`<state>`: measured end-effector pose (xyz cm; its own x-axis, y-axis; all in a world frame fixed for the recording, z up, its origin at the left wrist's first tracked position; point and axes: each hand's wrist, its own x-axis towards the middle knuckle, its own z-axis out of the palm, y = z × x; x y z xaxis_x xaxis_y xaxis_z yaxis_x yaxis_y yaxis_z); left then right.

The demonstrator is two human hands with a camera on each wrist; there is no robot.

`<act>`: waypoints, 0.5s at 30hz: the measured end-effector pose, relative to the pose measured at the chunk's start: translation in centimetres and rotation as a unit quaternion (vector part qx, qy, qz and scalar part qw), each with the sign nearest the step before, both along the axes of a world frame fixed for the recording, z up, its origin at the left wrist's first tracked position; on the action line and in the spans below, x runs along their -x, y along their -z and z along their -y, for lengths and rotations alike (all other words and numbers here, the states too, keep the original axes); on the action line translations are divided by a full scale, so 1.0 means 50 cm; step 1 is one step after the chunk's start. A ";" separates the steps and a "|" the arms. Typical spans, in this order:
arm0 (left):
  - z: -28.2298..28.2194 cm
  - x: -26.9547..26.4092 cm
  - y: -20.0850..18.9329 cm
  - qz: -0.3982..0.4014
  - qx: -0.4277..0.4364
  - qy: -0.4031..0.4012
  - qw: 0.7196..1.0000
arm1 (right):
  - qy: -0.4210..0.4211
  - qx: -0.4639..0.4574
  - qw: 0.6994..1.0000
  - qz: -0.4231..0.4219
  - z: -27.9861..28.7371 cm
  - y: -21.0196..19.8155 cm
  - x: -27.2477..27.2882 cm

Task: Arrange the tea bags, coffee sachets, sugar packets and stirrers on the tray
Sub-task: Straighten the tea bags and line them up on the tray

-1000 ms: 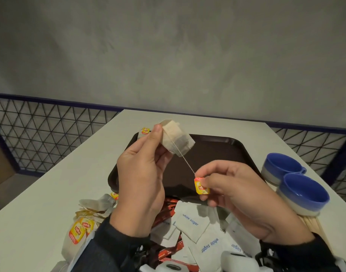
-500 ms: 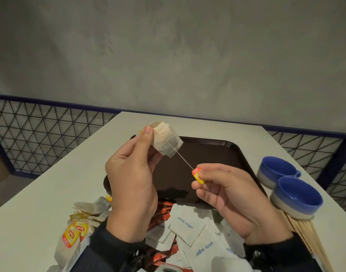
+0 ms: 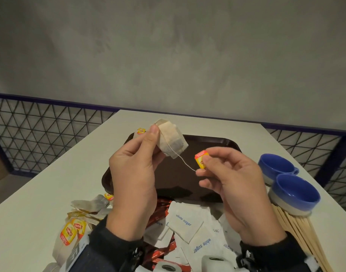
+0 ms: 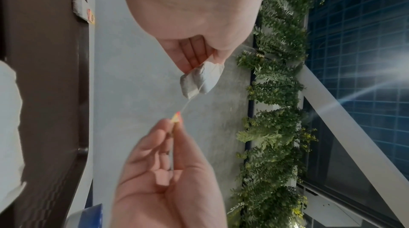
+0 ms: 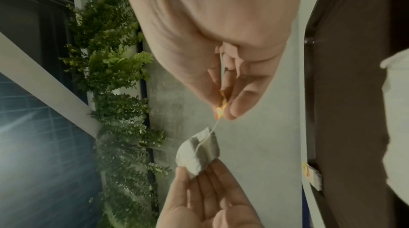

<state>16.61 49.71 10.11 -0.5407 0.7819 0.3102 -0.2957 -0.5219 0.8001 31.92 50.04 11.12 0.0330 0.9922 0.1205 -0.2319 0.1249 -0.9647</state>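
Above the brown tray (image 3: 213, 143), the left hand (image 3: 133, 173) pinches a tea bag (image 3: 173, 141) between thumb and fingers. Its string (image 3: 185, 163) runs to a small tag (image 3: 201, 159), and the right hand (image 3: 236, 181) pinches that tag. Below both grips, sugar packets (image 3: 185, 220) and more tea bags (image 3: 74, 230) lie on the bench (image 3: 50, 173). Right of the right grip sit two blue cups (image 3: 293, 193) and wooden stirrers (image 3: 297, 232).

head: looking forward and down over tray (image 3: 217, 143), hands at frame centre | wrists: sitting close, each facing along its palm | all sharing tea bag (image 3: 173, 141) at centre
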 end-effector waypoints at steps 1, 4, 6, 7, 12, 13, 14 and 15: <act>0.000 -0.003 0.002 -0.009 0.007 0.000 1.000 | 0.000 -0.024 1.000 -0.008 0.003 -0.005 -0.002; -0.002 -0.011 0.008 -0.031 0.020 0.001 0.999 | -0.010 -0.077 0.997 0.011 0.014 -0.013 0.000; -0.002 -0.016 0.012 -0.042 0.028 0.011 0.999 | -0.012 -0.099 0.994 0.037 0.017 -0.011 0.004; -0.002 -0.019 0.012 -0.048 0.030 0.019 0.998 | -0.008 -0.107 0.993 0.048 0.016 -0.010 0.005; -0.002 -0.025 0.013 -0.071 0.034 0.051 0.996 | 0.050 -0.142 0.986 0.075 0.009 -0.002 0.001; 0.000 -0.026 0.014 -0.075 0.031 0.056 0.995 | 0.061 -0.153 0.983 0.080 0.008 -0.002 0.001; 0.001 -0.027 0.014 -0.081 0.030 0.061 0.994 | 0.070 -0.166 0.980 0.086 0.009 -0.001 0.000; 0.003 -0.029 0.013 -0.086 0.031 0.067 0.994 | 0.077 -0.181 0.976 0.091 0.011 -0.002 0.001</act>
